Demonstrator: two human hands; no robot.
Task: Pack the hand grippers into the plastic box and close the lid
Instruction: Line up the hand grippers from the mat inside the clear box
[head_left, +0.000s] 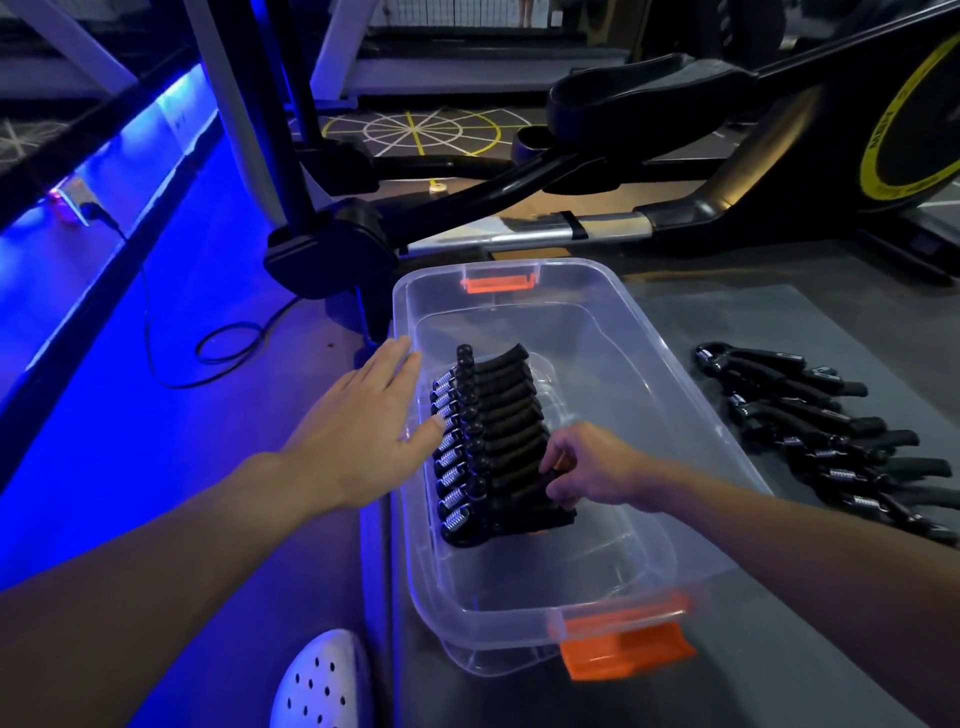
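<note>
Clear plastic box (613, 332), lid off, holding a row of hand grippers (488, 447).
Springs facing left, handles pointing right; right hand (587, 467) gripping the nearest handle, left hand (363, 421) spreading open beside the rim.

Left hand (371, 418): flat, palm down, fingers spread and extended forward.
Right hand (592, 467): fingers curled, pinching downward.
Forearms: both bare, reaching forward, converging.

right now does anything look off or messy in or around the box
Nothing looks damaged or spilled. The row of hand grippers in the plastic box stands neatly, the right hand holding its near end. A second pile of grippers lies loosely on the mat, not yet packed. No lid is on the box.
</note>
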